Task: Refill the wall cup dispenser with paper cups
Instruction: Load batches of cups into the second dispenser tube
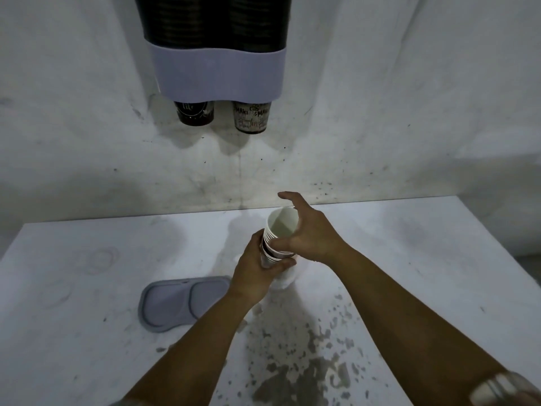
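Note:
A stack of nested paper cups (279, 230) stands upright over the white table, its top cup open toward me. My left hand (257, 271) wraps around the lower part of the stack. My right hand (307, 232) grips the upper cups with thumb and fingers, index finger lifted. On the wall above hangs the cup dispenser (218, 54), two dark tubes over a pale grey base. A dark cup (193, 112) pokes out of its left outlet and a printed cup (251, 115) out of the right one.
A grey double-oval lid (178, 300) lies flat on the table (87, 332) left of my left forearm. The table top near me is chipped and speckled. The stained white wall meets the table just behind the cups.

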